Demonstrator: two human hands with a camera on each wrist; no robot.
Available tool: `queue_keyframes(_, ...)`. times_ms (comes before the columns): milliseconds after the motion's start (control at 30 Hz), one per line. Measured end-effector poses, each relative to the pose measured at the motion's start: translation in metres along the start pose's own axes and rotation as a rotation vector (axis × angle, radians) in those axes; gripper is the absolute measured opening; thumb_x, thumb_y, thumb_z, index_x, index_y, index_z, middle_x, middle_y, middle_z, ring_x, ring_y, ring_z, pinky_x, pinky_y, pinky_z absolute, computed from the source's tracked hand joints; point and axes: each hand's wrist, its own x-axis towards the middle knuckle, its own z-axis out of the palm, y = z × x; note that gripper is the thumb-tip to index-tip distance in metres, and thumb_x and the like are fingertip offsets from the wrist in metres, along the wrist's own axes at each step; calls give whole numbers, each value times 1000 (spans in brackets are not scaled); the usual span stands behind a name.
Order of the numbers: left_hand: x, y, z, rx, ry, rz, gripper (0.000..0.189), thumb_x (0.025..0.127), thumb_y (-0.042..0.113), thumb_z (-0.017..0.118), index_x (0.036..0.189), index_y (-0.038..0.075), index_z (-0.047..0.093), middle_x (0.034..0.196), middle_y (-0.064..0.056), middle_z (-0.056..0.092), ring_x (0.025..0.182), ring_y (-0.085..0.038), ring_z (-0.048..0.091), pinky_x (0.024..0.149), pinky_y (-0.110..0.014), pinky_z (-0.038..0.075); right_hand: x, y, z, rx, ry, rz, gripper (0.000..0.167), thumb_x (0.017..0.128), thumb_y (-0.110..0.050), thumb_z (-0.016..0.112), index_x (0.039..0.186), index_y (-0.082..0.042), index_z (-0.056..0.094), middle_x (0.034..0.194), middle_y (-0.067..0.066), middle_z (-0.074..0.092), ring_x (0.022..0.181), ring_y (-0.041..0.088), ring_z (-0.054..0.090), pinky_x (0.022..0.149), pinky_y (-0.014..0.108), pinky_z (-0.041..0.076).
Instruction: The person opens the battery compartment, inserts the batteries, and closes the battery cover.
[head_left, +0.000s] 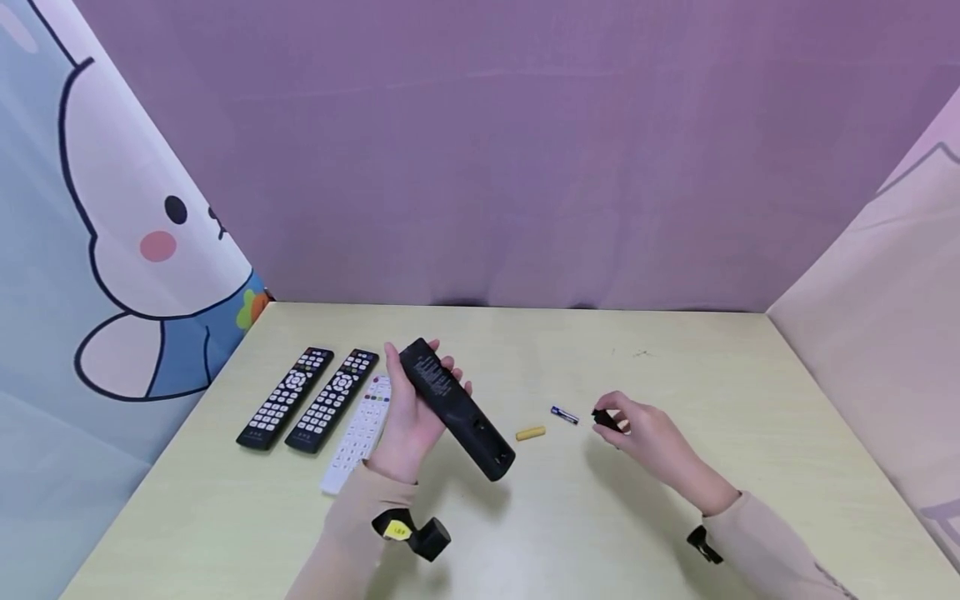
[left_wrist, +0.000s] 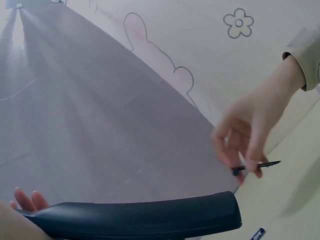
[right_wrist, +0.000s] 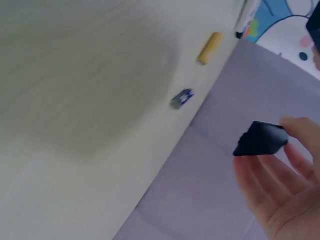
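Note:
My left hand (head_left: pixel 411 423) grips a black remote control (head_left: pixel 450 402) above the table, its labelled back facing up. Toward its lower right end, dark recesses show in that back; whether anything sits inside is too dark to tell. Off to the right, my right hand (head_left: pixel 651 435) pinches a small black battery cover (right_wrist: pixel 262 139) between thumb and fingers, apart from the remote. Between the hands, a yellow battery (head_left: pixel 530 433) and a blue-and-silver battery (head_left: pixel 564 415) lie on the table.
Left of my left hand, two black remotes (head_left: pixel 287 398) (head_left: pixel 333 402) and a white remote (head_left: pixel 358 437) lie side by side, buttons up. The pale table (head_left: pixel 525 550) ends at a purple backdrop (head_left: pixel 510 183), with printed cloth on both sides.

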Motion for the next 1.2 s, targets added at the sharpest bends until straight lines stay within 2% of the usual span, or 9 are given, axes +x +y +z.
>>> queue_keyframes(167, -1, 3, -2, -7, -16, 1, 60, 79, 70, 22, 108, 20, 38, 78, 3, 45, 77, -14, 43, 83, -34, 33, -3, 16, 1, -166, -42, -50, 23, 70, -6, 71, 88, -6, 56, 72, 2, 63, 57, 11, 57, 48, 22, 44)
queue_keyframes(367, -1, 5, -3, -13, -20, 6, 60, 79, 70, 22, 108, 20, 38, 78, 2, 45, 75, -14, 44, 82, -33, 34, -4, 33, 4, -243, -116, -37, 22, 69, -4, 71, 84, -6, 54, 73, 3, 63, 60, 14, 58, 50, 26, 46)
queue_keyframes(533, -1, 6, -4, -16, -22, 9, 60, 79, 70, 21, 108, 20, 38, 78, 2, 45, 74, -14, 45, 82, -33, 34, -6, 41, 7, -269, -197, -3, 20, 71, -4, 68, 82, -6, 52, 70, 2, 60, 59, 12, 54, 51, 28, 44)
queue_keyframes(667, -2, 6, -5, -27, -29, 8, 60, 78, 70, 23, 108, 20, 38, 78, 2, 45, 74, -14, 45, 82, -33, 33, -8, 45, 11, -287, -240, 13, 21, 70, -5, 69, 82, -5, 52, 73, 4, 61, 62, 16, 57, 53, 29, 46)
queue_keyframes(833, -3, 6, -7, -49, -41, 8, 60, 77, 72, 27, 107, 21, 38, 78, 2, 45, 74, -13, 44, 81, -33, 34, -10, 48, 15, -301, -247, 29, 23, 68, -4, 71, 83, -5, 54, 76, 6, 62, 66, 20, 59, 57, 31, 48)
queue_keyframes(1200, -3, 8, -6, -68, -57, 10, 60, 76, 72, 28, 105, 20, 39, 77, 2, 46, 74, -14, 44, 80, -33, 34, -9, 48, 13, -250, -287, 89, 19, 71, -4, 69, 84, -4, 54, 75, 4, 54, 64, 18, 54, 59, 33, 46)
